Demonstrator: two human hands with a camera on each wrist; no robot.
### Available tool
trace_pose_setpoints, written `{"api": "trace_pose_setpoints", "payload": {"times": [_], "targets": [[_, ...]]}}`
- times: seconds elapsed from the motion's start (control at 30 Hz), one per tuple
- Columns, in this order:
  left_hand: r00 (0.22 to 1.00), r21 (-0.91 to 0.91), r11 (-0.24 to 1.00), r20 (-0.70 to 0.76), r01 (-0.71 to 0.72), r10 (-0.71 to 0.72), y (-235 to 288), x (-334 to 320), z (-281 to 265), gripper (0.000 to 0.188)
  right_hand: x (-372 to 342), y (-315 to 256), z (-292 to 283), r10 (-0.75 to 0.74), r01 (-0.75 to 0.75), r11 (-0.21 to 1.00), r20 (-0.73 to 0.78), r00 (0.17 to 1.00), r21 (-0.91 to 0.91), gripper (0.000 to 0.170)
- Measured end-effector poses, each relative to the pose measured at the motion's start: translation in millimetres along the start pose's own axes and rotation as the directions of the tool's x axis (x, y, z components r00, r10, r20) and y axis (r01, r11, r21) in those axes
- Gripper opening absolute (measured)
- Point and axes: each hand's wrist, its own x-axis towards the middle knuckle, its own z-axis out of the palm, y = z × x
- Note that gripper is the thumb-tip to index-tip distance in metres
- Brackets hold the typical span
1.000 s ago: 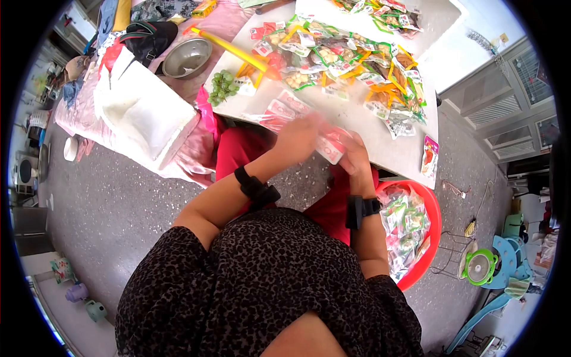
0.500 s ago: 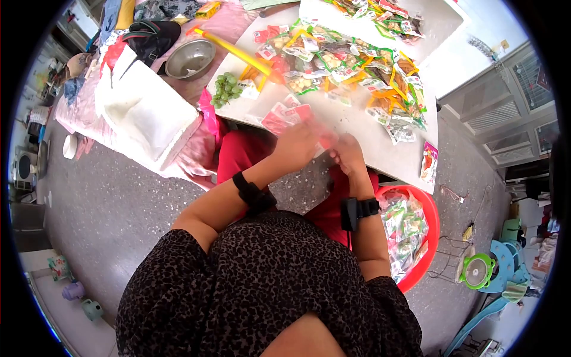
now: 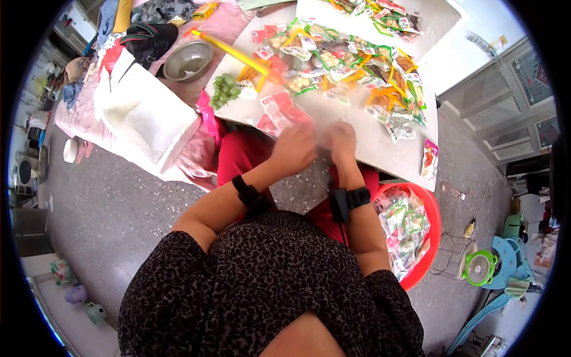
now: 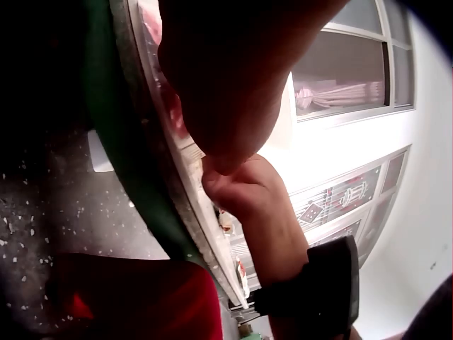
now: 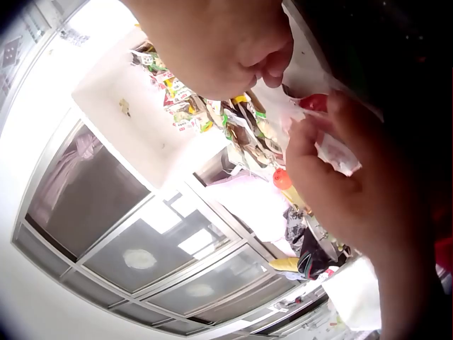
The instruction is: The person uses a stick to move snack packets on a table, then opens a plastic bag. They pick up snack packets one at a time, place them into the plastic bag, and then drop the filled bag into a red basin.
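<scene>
Over the table's near edge, my left hand [image 3: 295, 147] has its fingers curled; in the right wrist view this hand [image 5: 340, 170] pinches a clear, pink-marked packet [image 5: 338, 153]. Close beside it, my right hand [image 3: 341, 143] is blurred, and its curled fingertips [image 5: 272, 67] point towards the left hand. Whether it pinches anything cannot be told. Pink-and-white packets [image 3: 279, 112] lie on the table just beyond the left hand. In the left wrist view the left hand [image 4: 226, 85] partly covers the right hand [image 4: 241, 188].
Food packs [image 3: 333, 58] are heaped across the table [image 3: 363, 140], with grapes [image 3: 225, 90] and a yellow-orange stick [image 3: 232, 52] at left. A red tub [image 3: 435, 229] of packs stands by the right arm. Left are a metal bowl [image 3: 188, 61] and a white foam box [image 3: 143, 113].
The pink strip stretched between my hands has gone from there. My right hand has moved left and slightly up, with its fingers curled. My left hand has stayed in nearly the same place.
</scene>
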Motion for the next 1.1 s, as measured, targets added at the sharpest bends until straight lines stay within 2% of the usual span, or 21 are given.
{"api": "trace_pose_setpoints", "payload": {"times": [0.03,0.07,0.1,0.13,0.23,0.33,0.43,0.53,0.57,0.67,0.73,0.8,0.83,0.9,0.97,1.0,1.1], "targets": [[1.000,0.005,1.000,0.005,-0.007,0.007,3,-3,-4,0.038,2,3,-6,-0.051,0.047,0.995,-0.042,0.998,-0.092,0.027],[1.000,0.009,1.000,0.011,-0.017,0.017,5,-6,-5,0.040,6,7,-11,-0.250,0.235,0.918,-0.006,0.968,-0.318,0.030],[0.999,0.045,0.998,-0.003,-0.036,0.036,5,-8,-6,0.037,12,11,-15,-0.426,0.401,0.757,0.076,0.901,-0.516,0.034],[0.998,0.082,0.995,-0.016,-0.053,0.055,5,-12,-5,0.035,18,15,-19,-0.560,0.527,0.526,0.195,0.805,-0.668,0.037],[0.993,0.149,0.986,-0.080,-0.072,0.085,1,-18,4,0.032,34,18,-23,-0.492,0.582,0.326,0.392,0.778,-0.745,0.041],[0.993,0.140,0.988,-0.084,-0.068,0.081,-3,-18,6,0.030,32,-2,-13,-0.262,0.435,0.543,0.347,0.900,-0.718,0.037],[0.993,0.096,0.992,-0.083,-0.079,0.087,-5,-15,1,0.029,43,0,-9,-0.308,0.412,0.621,0.276,0.911,-0.667,0.032],[0.991,0.067,0.994,-0.090,-0.090,0.096,-7,-18,-2,0.030,41,-7,-7,-0.338,0.452,0.680,0.301,0.892,-0.577,0.026],[0.991,0.063,0.994,-0.093,-0.093,0.099,-9,-19,-3,0.030,39,-11,-7,-0.276,0.382,0.758,0.272,0.922,-0.528,0.024],[0.988,0.029,0.997,0.133,0.076,-0.080,-5,-7,-27,0.032,32,-30,-7,-0.105,0.179,0.928,0.231,0.967,-0.327,0.018],[0.999,-0.070,0.997,-0.033,0.013,-0.015,0,5,-50,0.018,20,-51,-11,-0.028,0.065,0.987,0.241,0.970,-0.147,0.014],[0.988,-0.217,0.975,-0.155,-0.044,0.010,3,21,-73,0.007,3,-78,-11,-0.088,0.101,0.994,0.268,0.959,-0.037,0.011],[0.985,-0.292,0.957,-0.166,0.000,-0.051,0,27,-78,0.006,-6,-91,-12,-0.120,0.120,0.993,0.279,0.953,0.018,0.009],[0.969,-0.437,0.896,-0.175,0.081,-0.173,-5,37,-86,0.006,-20,-115,-14,-0.168,0.182,0.983,0.271,0.948,-0.026,0.009],[0.951,-0.595,0.779,-0.075,0.200,-0.301,2,52,-102,0.007,-35,-135,-19,-0.223,0.261,0.959,0.272,0.936,-0.113,0.009],[0.941,-0.720,0.657,-0.016,0.225,-0.339,0,58,-103,0.006,-37,-135,-23,-0.271,0.328,0.928,0.286,0.919,-0.174,0.009],[0.920,-0.882,0.361,0.171,0.302,-0.352,-2,61,-102,0.005,-47,-134,-46,-0.388,0.490,0.789,0.317,0.865,-0.371,0.011]]}}
